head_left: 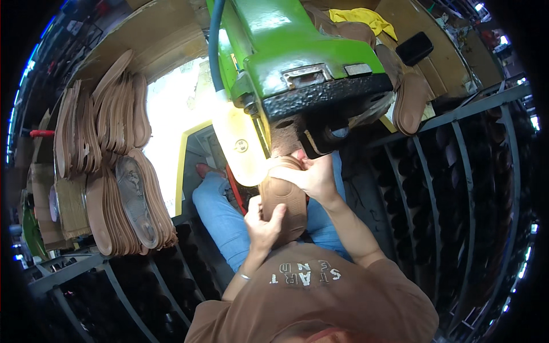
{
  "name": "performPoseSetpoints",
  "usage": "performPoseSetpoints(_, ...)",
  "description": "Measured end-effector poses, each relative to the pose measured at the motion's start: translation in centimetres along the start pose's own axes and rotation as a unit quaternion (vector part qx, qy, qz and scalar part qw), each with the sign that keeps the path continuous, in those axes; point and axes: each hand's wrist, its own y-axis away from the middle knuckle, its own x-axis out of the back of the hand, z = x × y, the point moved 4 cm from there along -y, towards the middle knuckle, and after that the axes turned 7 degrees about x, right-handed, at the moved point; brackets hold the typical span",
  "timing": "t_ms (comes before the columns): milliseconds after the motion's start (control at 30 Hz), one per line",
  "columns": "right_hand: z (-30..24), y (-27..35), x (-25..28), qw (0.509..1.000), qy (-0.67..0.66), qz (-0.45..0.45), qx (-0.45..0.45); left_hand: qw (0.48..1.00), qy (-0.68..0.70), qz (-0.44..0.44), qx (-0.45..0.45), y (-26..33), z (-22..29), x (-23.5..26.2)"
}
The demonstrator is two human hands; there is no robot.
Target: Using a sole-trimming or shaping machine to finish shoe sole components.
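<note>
A brown shoe sole [285, 200] is held lengthwise in front of my body, beneath the head of a green machine [320, 43]. My left hand [264, 227] grips its near half from the left side, with the thumb lying on the upper face. Around the far end closes my right hand [313, 178], its thumb reaching across the top. That far end meets or nearly meets a rough brown part [284, 137] under the machine's black head; whether they touch, I cannot tell.
At the left stand stacks of brown soles [114, 206], one with a grey patterned face. More soles [410, 103], a black phone-like object [414, 48] and a yellow cloth [366, 22] lie at the right. Metal racks [423, 166] flank my seat. A blue hose [215, 46] runs beside the machine.
</note>
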Motion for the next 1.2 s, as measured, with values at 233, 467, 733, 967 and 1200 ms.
performPoseSetpoints(233, -1.5, 1.6, 3.0, 0.99, 0.114, 0.064, 0.045, 0.994, 0.011, -0.092, -0.056, -3.0, 2.1, -3.3)
performPoseSetpoints(467, -0.3, 1.3, 0.9, 0.997, 0.069, 0.045, 0.009, 0.989, 0.14, 0.047, -0.02, -1.1, 1.7, -3.2)
performPoseSetpoints(733, -9.5, 1.9, 8.6, 0.96, 0.27, 0.053, 0.045, 0.959, -0.121, 0.165, -0.197, -1.5, 3.9, 8.9)
performPoseSetpoints(967, -13.5, 3.3, 25.0, 0.796, 0.188, 0.506, 0.273, 0.548, -0.674, 0.494, 0.037, -1.8, 1.4, 29.1)
performPoseSetpoints(1200, 1.0, 0.5, 30.4, 0.756, 0.44, 0.482, -0.045, 0.597, -0.655, 0.437, 0.154, -2.3, -0.4, 29.1)
